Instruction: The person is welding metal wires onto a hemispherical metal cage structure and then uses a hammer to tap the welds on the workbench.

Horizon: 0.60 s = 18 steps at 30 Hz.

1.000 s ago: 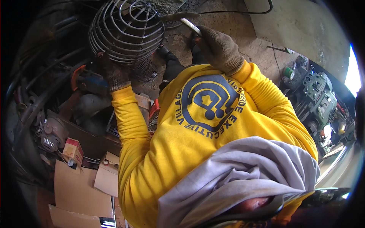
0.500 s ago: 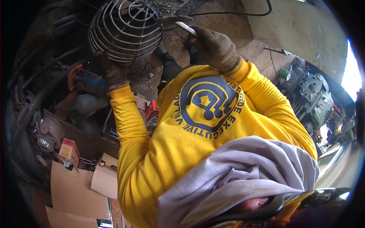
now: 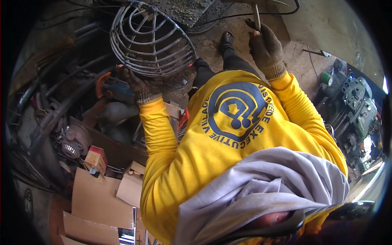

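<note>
A domed metal cage of bent round rods, with curved rings crossed by ribs, is tilted at the upper left. My left hand, in a brown knit glove, is closed at the cage's lower left edge; its fingers are partly hidden in shadow. Off to the right, clear of the cage, my gloved right hand grips a chipping hammer by its pale handle. The hammer's long pointed head lies across the top of the picture and is partly cut off.
Left of me are an orange-handled tool, a motor-like machine, a small box and cardboard sheets. A green machine stands at the right near a green can. A dark cable crosses the floor.
My right hand and the hammer have moved up and right, away from the cage. The cage has tipped, showing more of its open side, with my left hand still at its edge.
</note>
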Each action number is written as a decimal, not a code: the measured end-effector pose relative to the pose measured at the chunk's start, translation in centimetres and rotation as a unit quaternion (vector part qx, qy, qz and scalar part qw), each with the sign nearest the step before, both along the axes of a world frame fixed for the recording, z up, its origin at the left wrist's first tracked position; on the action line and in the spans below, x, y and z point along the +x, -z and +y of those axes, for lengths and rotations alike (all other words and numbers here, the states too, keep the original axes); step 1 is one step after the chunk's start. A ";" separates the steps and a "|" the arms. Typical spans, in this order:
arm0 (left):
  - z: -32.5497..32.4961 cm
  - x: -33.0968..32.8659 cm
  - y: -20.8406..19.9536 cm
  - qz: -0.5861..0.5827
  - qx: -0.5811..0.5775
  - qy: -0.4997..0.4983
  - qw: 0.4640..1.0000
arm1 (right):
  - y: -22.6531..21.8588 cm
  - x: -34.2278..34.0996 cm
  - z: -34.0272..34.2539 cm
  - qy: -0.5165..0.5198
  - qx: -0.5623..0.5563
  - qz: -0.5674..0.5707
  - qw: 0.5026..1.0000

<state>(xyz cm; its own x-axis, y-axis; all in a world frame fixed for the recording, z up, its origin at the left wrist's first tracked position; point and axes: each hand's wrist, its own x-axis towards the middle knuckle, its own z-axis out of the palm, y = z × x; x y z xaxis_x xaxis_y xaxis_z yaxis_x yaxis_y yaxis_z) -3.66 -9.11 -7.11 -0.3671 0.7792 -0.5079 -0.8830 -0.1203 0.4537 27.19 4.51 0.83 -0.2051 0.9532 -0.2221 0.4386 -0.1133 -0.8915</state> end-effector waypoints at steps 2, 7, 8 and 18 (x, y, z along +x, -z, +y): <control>0.3 0.2 -0.4 0.013 -0.009 0.005 1.000 | 0.1 0.5 -0.2 -0.025 0.017 -0.013 0.999; 0.4 0.3 -0.1 0.369 -0.095 0.105 0.919 | -1.0 -0.5 -1.2 -0.003 -0.054 -0.007 0.999; 0.3 0.4 -0.3 0.469 -0.109 0.133 0.866 | -0.9 -0.5 -1.4 -0.028 -0.036 -0.037 0.998; 0.8 0.0 1.8 0.276 -0.141 0.012 0.951 | 0.4 -0.8 -1.0 -0.155 0.126 -0.071 0.977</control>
